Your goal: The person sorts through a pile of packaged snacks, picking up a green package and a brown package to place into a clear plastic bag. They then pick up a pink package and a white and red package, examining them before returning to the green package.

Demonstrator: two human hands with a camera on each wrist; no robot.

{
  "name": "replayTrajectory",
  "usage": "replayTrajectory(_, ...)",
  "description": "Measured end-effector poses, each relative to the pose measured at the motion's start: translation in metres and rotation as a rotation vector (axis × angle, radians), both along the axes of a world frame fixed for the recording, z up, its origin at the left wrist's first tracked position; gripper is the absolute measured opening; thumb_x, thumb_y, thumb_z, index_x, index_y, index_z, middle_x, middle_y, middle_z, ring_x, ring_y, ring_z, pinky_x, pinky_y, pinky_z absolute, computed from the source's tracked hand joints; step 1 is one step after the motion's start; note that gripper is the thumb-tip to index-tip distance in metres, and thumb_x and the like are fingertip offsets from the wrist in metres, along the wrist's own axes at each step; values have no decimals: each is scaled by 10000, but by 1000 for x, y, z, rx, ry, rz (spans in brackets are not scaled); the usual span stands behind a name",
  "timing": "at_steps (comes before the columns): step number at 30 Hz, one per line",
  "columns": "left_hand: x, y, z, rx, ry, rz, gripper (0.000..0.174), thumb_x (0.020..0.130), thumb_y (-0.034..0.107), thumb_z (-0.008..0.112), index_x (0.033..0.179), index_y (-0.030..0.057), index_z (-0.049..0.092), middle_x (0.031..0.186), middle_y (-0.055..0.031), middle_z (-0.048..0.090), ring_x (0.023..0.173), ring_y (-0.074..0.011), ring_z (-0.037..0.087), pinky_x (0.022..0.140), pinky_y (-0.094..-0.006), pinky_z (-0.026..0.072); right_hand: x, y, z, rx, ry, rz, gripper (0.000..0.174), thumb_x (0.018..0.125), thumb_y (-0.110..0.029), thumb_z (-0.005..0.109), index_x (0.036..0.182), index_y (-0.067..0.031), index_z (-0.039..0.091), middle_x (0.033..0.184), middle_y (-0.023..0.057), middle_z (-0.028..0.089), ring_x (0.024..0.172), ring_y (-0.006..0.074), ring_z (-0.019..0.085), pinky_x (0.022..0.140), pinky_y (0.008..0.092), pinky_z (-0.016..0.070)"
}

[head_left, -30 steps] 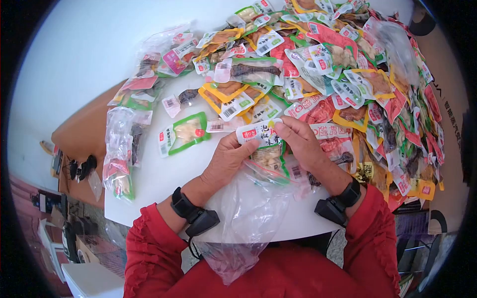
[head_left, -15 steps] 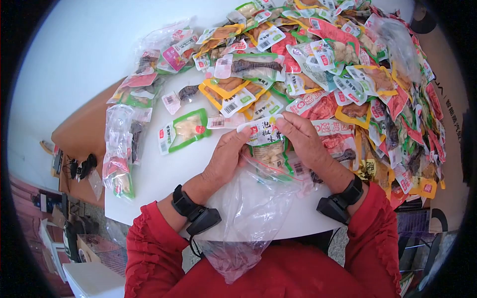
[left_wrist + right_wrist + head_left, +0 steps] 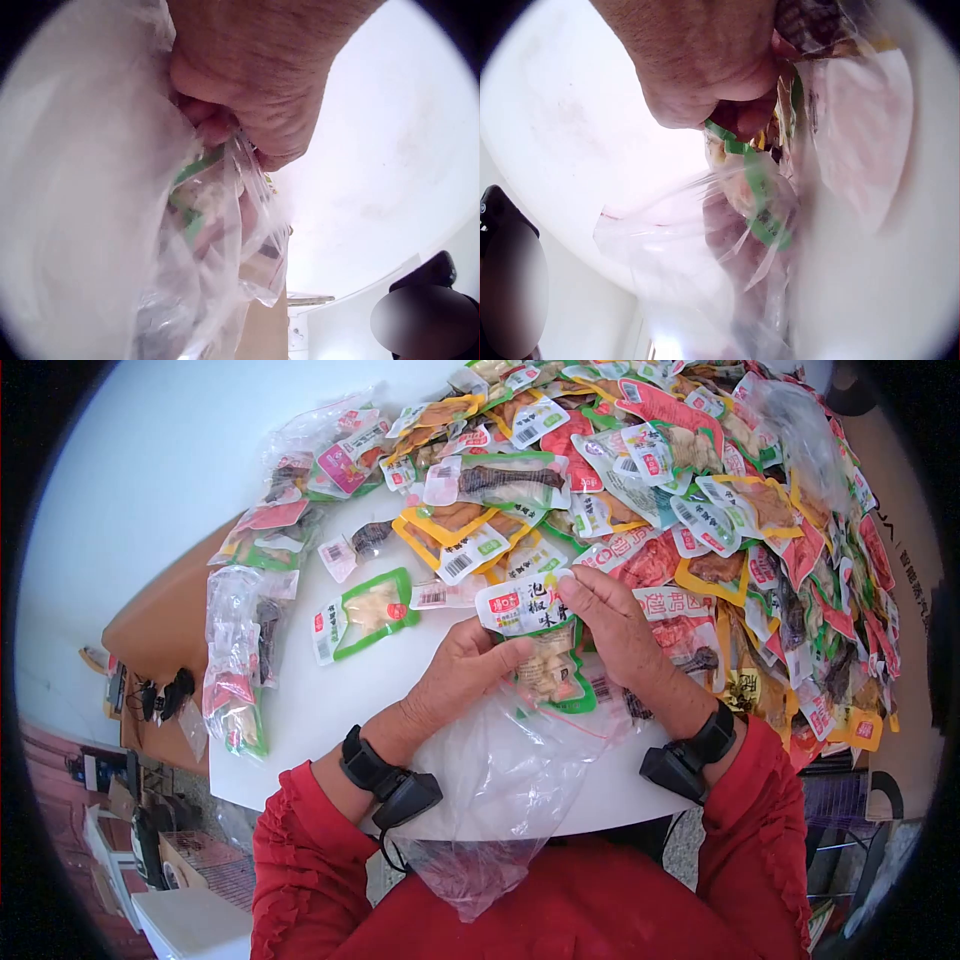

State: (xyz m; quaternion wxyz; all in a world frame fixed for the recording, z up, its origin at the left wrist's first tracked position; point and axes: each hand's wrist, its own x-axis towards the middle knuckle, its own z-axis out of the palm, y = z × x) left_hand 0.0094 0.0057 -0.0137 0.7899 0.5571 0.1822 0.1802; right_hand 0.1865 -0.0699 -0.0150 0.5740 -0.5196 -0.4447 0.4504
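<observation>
In the head view a food packet (image 3: 548, 672) with a green edge, white label and pale pieces inside is held between both hands. My left hand (image 3: 462, 668) grips its left side, thumb lying across the front. My right hand (image 3: 618, 632) pinches the label's top right corner. A clear plastic bag (image 3: 490, 770) with a red line at its mouth hangs below the packet, over the table's front edge. In the left wrist view the bag's film (image 3: 259, 232) gathers against the left hand (image 3: 255, 82). The packet's lower end overlaps the bag's mouth; the left fingers behind it are hidden.
A large heap of mixed packets (image 3: 650, 470) covers the back and right of the white table (image 3: 300, 710). Filled clear bags (image 3: 240, 650) line the left. Another green-edged packet (image 3: 368, 616) lies left of the hands. Cardboard (image 3: 900, 690) stands at the right.
The left thumb moved up to the label's corner, then back down onto the packet's front. The packet's lower end now shows more plainly above the bag's red line. The right hand keeps its pinch.
</observation>
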Motion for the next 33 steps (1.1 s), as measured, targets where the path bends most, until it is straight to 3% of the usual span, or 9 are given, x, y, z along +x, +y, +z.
replayTrajectory(7, 2, 0, 0, 88, -60, -121, 493, 840, 113, 587, 1252, 18, 333, 1174, -75, 501, 1040, -163, 525, 920, -311, 413, -1, 0, 1, 39, 82, -84, 255, 900, -278, 503, 963, -34, 542, 807, -45, 537, 713, 12, 501, 567, 163, 431)
replayTrajectory(9, 3, -1, 1, 85, -51, -134, 507, 837, 104, 589, 1261, 22, 323, 1186, -71, 492, 1043, -159, 521, 921, -308, 410, -1, 0, 2, 37, 103, -77, 254, 900, -284, 500, 966, -42, 543, 808, -44, 539, 696, 10, 505, 540, 160, 433)
replayTrajectory(11, 4, -1, 5, 82, -42, -148, 522, 833, 94, 591, 1269, 26, 312, 1198, -68, 483, 1047, -154, 517, 922, -305, 407, -3, 1, 2, 56, 66, -128, 249, 917, -292, 460, 849, -59, 517, 693, -53, 487, 569, 7, 447, 450, 168, 380)
replayTrajectory(17, 6, 0, 8, 168, -42, -232, 572, 819, 84, 603, 1293, 33, 288, 1216, -50, 465, 1092, -138, 478, 949, -297, 373, -4, 1, 7, 31, 165, -145, 275, 908, -333, 466, 900, -67, 535, 716, -56, 514, 562, -3, 446, 447, 159, 383)
replayTrajectory(21, 7, -1, 6, 155, -87, -224, 572, 821, 104, 607, 1293, 36, 290, 1218, -56, 464, 1091, -140, 479, 952, -303, 368, -2, -2, 12, -23, 99, -125, 287, 907, -345, 466, 912, -67, 538, 739, -53, 522, 604, -2, 461, 494, 161, 398)
replayTrajectory(26, 3, 4, 10, 113, 22, -198, 558, 833, 125, 598, 1291, 42, 289, 1209, -64, 468, 1087, -149, 484, 947, -301, 368, -9, 4, 6, 169, 79, 35, 236, 865, -237, 559, 970, -28, 531, 810, -17, 541, 728, 36, 507, 626, 196, 430)
replayTrajectory(33, 7, 2, 3, 119, -87, -173, 668, 783, 207, 663, 1298, 42, 270, 1217, -60, 457, 1117, -148, 446, 968, -299, 320, -4, 3, 7, 107, 40, 44, 231, 836, -201, 597, 958, -20, 521, 809, -13, 543, 718, 42, 511, 605, 200, 434)
